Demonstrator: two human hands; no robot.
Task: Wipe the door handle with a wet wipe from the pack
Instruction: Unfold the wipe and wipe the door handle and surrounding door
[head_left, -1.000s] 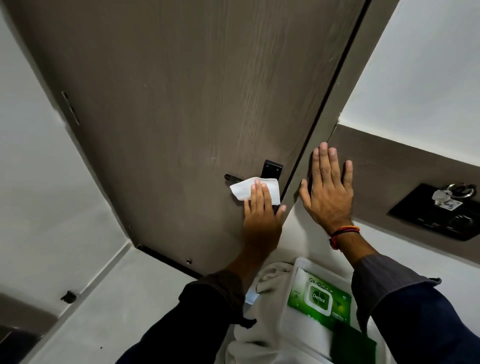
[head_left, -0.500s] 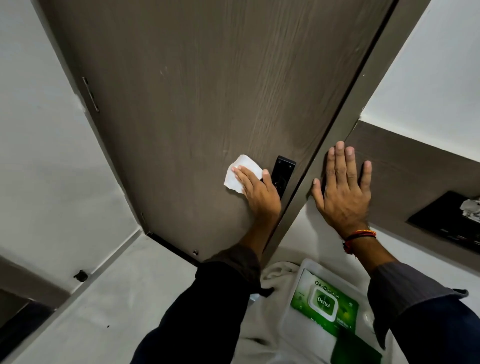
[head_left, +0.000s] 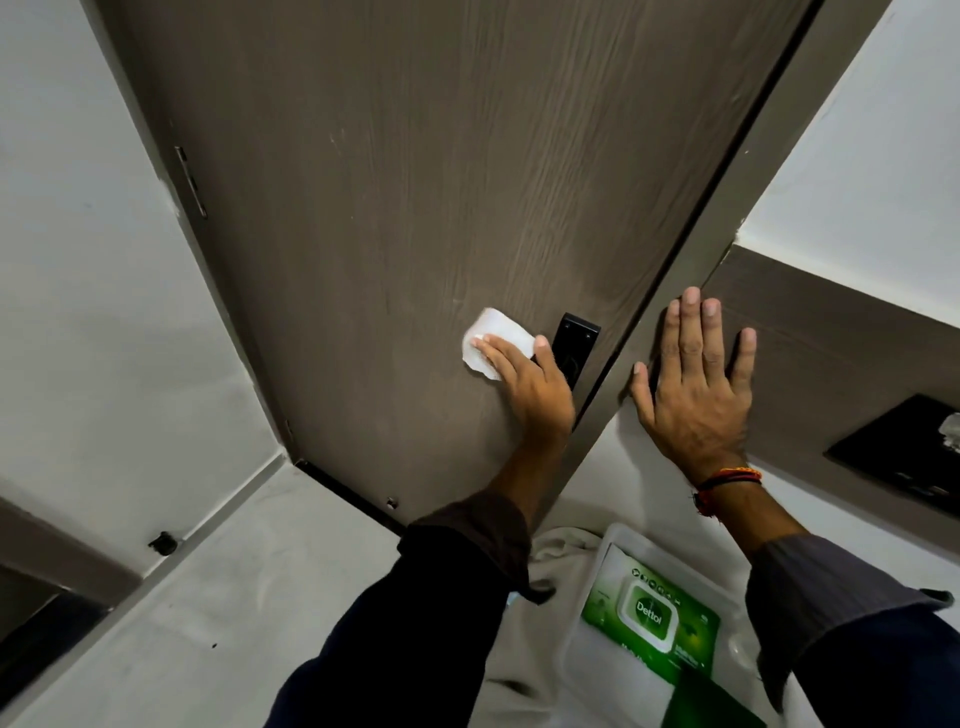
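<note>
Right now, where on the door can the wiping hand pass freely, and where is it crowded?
Free: the wide bare door panel above and to the left of the wipe, as far as the hinge edge. Crowded: the strip to the right, where the left hand covers the handle beside the black lock plate, close to the frame and the right hand.

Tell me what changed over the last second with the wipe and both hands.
The left hand turned and slid the wipe leftward along the handle, away from the black plate; the bare lever end seen earlier is now covered. It kept hold of the wipe. The right hand stayed flat on the wall, and the pack stayed put.
</note>
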